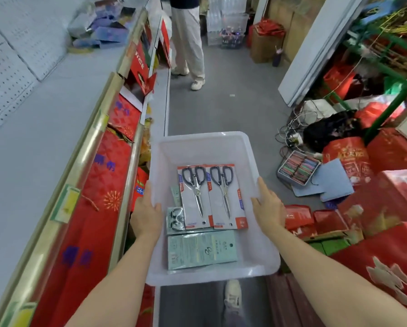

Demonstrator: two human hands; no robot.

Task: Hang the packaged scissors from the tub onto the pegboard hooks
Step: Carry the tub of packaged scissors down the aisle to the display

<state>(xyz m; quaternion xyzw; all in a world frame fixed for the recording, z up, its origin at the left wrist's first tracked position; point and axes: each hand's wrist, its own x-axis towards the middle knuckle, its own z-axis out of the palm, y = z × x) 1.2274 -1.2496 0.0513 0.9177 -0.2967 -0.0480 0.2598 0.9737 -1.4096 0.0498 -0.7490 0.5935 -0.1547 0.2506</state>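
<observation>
A translucent white tub is held in front of me over the aisle floor. My left hand grips its left rim and my right hand grips its right rim. Inside lie two packs of black-handled scissors on white and red cards, side by side: one on the left, one on the right. Below them lies a pale green pack, back side up, and another green pack shows partly under the left card. The white pegboard rises at the far left, behind a grey shelf.
A grey shelf with gold edging runs along the left, red gift boxes stacked below it. A person stands further up the aisle. Red bags, boxes, cables and a small tray of coloured items crowd the right floor.
</observation>
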